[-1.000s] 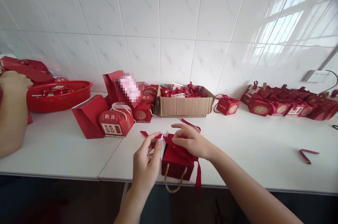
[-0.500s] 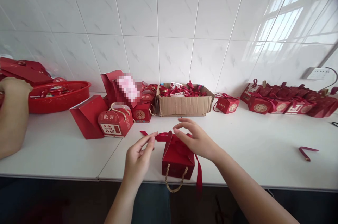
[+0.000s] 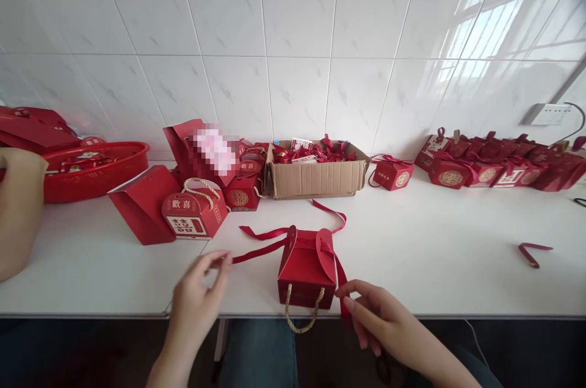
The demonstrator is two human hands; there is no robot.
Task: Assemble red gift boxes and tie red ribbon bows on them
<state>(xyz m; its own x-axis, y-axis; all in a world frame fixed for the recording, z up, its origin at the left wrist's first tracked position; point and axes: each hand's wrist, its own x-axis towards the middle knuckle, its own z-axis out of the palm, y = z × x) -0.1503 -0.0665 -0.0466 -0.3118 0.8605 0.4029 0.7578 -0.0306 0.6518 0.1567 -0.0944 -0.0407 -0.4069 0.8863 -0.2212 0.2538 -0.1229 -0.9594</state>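
A red box (image 3: 306,293) stands upright at the near edge of the table (image 3: 434,247), between the two hands, its rope handle (image 3: 302,329) hanging over the edge. The left hand (image 3: 199,293), out to the box's left, pinches a red ribbon (image 3: 259,251) between thumb and fingertips – the strip runs nearly straight to the top of the box. The right hand (image 3: 378,318) is just beside the box's right side, fingers curved about a hanging strand (image 3: 342,275); whether they grip it, I cannot tell. Two loose ends lie on the table behind, one toward the left (image 3: 268,234), one toward the right (image 3: 339,218). Farther back is a carton (image 3: 315,180) filled with red ribbons and cards, with a small tied box (image 3: 392,176) to its right and a handled box (image 3: 195,211) to its left. Another person's arm (image 3: 21,217) shows at the far left, by a red basin (image 3: 98,180).
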